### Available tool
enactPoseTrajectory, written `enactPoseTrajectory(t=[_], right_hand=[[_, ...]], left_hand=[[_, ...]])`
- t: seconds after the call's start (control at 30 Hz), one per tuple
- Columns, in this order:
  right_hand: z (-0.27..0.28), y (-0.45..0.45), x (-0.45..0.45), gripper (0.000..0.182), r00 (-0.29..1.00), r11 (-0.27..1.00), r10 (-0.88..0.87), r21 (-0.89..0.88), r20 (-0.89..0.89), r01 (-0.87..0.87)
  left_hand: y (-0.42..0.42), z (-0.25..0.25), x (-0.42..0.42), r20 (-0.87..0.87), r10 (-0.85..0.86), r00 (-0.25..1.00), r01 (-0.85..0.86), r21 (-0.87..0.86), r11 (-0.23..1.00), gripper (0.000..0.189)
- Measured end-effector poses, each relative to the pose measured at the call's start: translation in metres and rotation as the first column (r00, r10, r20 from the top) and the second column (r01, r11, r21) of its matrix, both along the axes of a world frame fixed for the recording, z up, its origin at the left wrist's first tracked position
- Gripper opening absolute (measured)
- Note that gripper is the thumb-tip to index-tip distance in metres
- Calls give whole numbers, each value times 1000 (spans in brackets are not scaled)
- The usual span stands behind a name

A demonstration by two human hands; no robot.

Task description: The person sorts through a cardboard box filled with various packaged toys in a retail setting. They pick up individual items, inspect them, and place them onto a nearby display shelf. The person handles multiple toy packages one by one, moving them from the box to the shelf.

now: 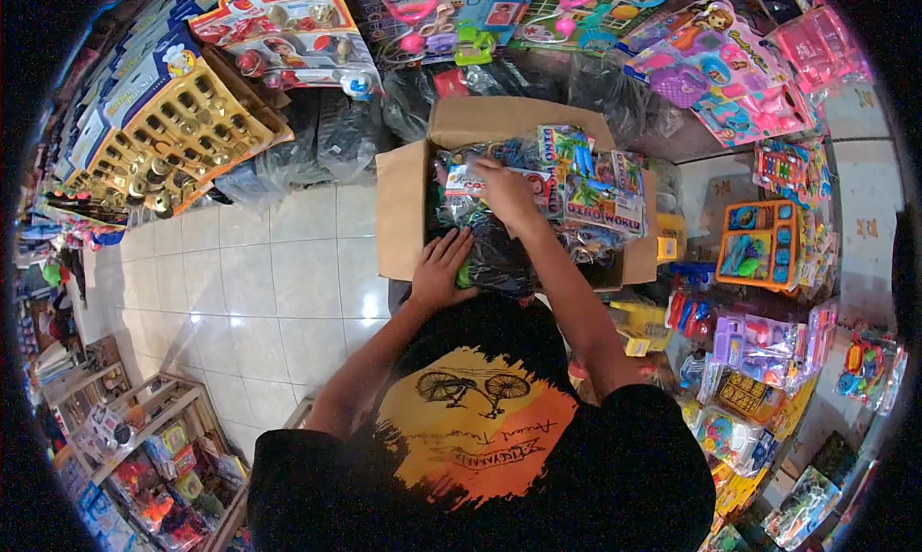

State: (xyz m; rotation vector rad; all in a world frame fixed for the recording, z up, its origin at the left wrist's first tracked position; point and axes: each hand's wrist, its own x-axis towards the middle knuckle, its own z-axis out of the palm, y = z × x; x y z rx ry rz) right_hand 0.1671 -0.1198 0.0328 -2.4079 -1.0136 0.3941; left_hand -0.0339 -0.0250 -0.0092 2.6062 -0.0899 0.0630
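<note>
An opened cardboard box (401, 213) stands in front of me, its flaps spread and its inside full of bagged toys. My left hand (445, 264) lies with fingers apart on the clear plastic of a dark toy bag (500, 260) at the near left of the box. Over the middle of the box, my right hand (508, 195) has curled fingers at a white and red header card (464, 182). Blur there hides whether the fingers pinch it. Dinosaur toy packets (601, 205) with printed header cards lie on top at the right.
Kitchen playsets (191, 127) on cards hang at the left, and a carded toy set (284, 37) is beyond them. Black plastic-wrapped packs (349, 130) line the far side. Packaged toys (756, 242) crowd the right. A wooden crate (148, 429) of toys stands on the tiled floor (288, 264).
</note>
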Motion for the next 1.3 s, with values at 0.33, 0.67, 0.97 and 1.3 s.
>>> enactPoseTrajectory(t=[0.33, 0.67, 0.97, 1.3], right_hand=[[16, -8, 6, 41, 998, 999, 29, -28, -49, -30], [-3, -27, 2, 42, 999, 995, 44, 94, -15, -42], [-4, -29, -4, 45, 1000, 989, -13, -146, -6, 12], [6, -17, -6, 46, 981, 980, 192, -46, -26, -193]], left_hand=[[1, 1, 2, -14, 7, 1000, -7, -11, 1000, 98], [1, -1, 1, 3, 4, 1000, -4, -10, 1000, 97], [1, -2, 2, -1, 0, 1000, 0, -2, 1000, 95], [0, -5, 1, 18, 4, 1000, -4, 5, 1000, 95]])
